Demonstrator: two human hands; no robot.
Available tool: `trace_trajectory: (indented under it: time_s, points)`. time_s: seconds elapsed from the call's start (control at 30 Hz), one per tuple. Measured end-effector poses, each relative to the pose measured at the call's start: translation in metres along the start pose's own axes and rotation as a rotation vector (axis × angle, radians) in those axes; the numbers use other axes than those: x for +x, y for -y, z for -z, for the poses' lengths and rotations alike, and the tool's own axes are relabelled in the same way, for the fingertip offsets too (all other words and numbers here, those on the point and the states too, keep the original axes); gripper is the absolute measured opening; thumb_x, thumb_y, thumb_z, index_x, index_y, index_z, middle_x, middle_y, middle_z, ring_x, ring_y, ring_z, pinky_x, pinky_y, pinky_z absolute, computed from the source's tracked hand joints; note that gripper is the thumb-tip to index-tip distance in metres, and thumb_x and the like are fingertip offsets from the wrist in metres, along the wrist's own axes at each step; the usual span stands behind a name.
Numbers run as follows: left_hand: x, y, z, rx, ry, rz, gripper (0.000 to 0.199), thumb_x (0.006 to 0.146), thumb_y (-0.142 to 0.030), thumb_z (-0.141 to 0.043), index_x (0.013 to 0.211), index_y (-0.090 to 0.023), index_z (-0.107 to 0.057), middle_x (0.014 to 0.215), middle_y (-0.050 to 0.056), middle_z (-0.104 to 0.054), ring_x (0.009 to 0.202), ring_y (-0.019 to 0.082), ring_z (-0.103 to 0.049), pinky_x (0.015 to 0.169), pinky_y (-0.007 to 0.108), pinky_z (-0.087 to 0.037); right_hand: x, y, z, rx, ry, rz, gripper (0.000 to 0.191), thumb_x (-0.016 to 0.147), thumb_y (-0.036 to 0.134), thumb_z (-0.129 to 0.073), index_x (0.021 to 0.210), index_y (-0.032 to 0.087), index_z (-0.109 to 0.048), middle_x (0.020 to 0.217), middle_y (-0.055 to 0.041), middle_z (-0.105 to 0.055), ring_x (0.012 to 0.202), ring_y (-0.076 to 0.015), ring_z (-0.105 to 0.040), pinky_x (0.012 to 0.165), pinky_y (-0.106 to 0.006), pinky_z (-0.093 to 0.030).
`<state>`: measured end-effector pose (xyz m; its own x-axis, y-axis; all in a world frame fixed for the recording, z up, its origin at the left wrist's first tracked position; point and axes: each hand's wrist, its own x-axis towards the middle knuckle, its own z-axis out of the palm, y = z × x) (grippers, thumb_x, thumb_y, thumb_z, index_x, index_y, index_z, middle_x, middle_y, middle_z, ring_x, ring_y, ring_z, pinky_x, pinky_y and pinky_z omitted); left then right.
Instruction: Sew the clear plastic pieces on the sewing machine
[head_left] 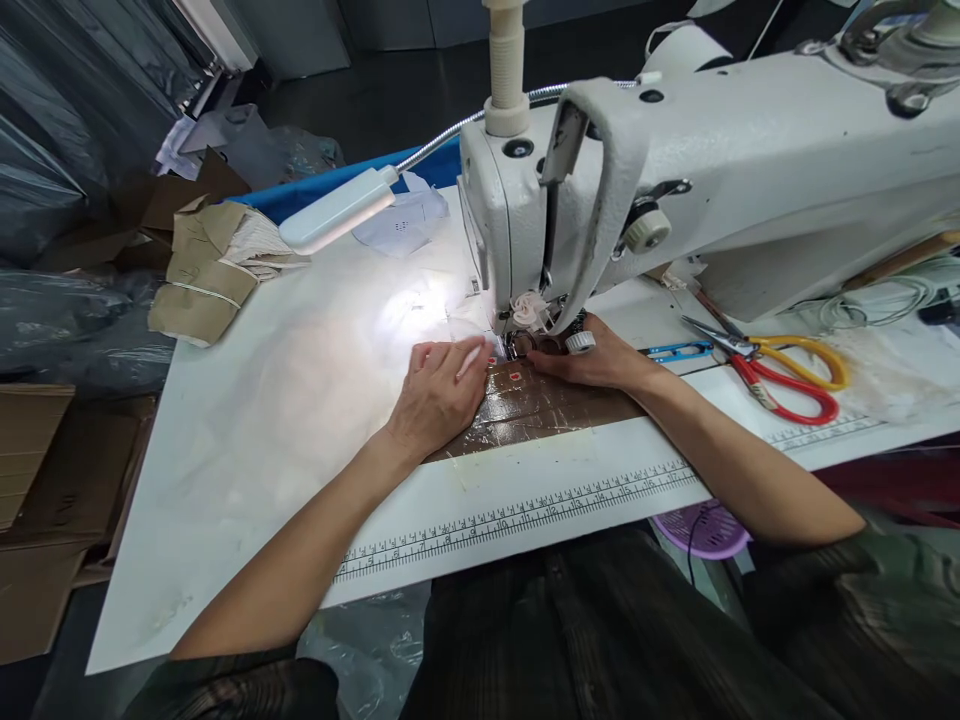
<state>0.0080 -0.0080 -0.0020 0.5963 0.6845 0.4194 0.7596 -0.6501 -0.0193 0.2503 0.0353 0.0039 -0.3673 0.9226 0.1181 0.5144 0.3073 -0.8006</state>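
A white sewing machine [499, 230] stands over the table, its needle and presser foot [514, 342] low at the work area. Just left of the foot, my left hand [446, 395] has its fingers bent together on thin white cloth [469, 320], with a pale fold showing between them. My right hand [592, 358] reaches in from the right beside the foot; its thumb points left and its other fingertips are hidden behind machine parts. Under both hands lies a brown, shiny taped plate [540, 405]. A ruffled pale fabric piece [529, 310] hangs at the needle bar.
Scissors with red and yellow handles [787, 375] and blue thread snips [679, 351] lie to the right. A lit lamp [341, 210] shines from the left. A tied brown bundle [206, 270] sits at the far left corner. A printed ruler [517, 518] runs along the front edge.
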Motion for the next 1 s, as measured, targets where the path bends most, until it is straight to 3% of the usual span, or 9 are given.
trace_trajectory:
  time_s: [0.13,0.27,0.5,0.83,1.0]
  points:
    - [0.002,0.006,-0.005,-0.164,0.039,-0.112,0.028,0.1,-0.017,-0.049,0.125,-0.019,-0.06,0.129,0.009,-0.067,0.099,0.022,-0.06,0.082,0.038,-0.044,0.002,-0.005,-0.002,-0.013,0.045,0.002,0.023,0.077,0.033,-0.074,0.094,0.018,-0.068,0.091,-0.0076,-0.069,0.087,-0.0256,-0.064,0.079,-0.041,-0.053]
    - [0.005,0.011,-0.006,-0.268,0.108,-0.087,0.031,0.102,-0.022,-0.044,0.13,-0.018,-0.058,0.134,0.009,-0.064,0.104,0.023,-0.058,0.085,0.04,-0.045,0.002,-0.01,-0.009,-0.006,-0.016,0.061,0.027,0.079,0.03,-0.074,0.103,0.02,-0.073,0.097,-0.0078,-0.071,0.09,-0.025,-0.067,0.086,-0.041,-0.053]
    - [0.01,0.004,0.002,-0.303,0.257,0.014,0.039,0.103,-0.026,-0.037,0.134,-0.021,-0.059,0.132,0.009,-0.063,0.103,0.024,-0.055,0.093,0.043,-0.043,0.001,-0.006,-0.015,-0.11,-0.084,0.074,0.022,0.078,0.028,-0.075,0.098,0.018,-0.076,0.096,-0.0088,-0.074,0.092,-0.0254,-0.069,0.085,-0.04,-0.054]
    - [0.012,0.004,0.002,-0.321,0.289,0.026,0.039,0.101,-0.025,-0.037,0.131,-0.02,-0.062,0.134,0.009,-0.061,0.102,0.024,-0.054,0.094,0.043,-0.042,0.001,-0.006,-0.017,-0.151,-0.1,0.05,0.023,0.08,0.03,-0.074,0.098,0.018,-0.075,0.099,-0.0092,-0.073,0.091,-0.025,-0.069,0.09,-0.042,-0.055]
    - [0.009,-0.005,0.002,-0.238,0.178,0.012,0.034,0.099,-0.024,-0.04,0.12,-0.018,-0.066,0.127,0.008,-0.066,0.099,0.023,-0.057,0.09,0.043,-0.042,-0.004,-0.002,-0.02,-0.171,-0.104,0.029,0.024,0.081,0.031,-0.07,0.102,0.019,-0.071,0.1,-0.0083,-0.071,0.096,-0.0259,-0.066,0.093,-0.046,-0.052]
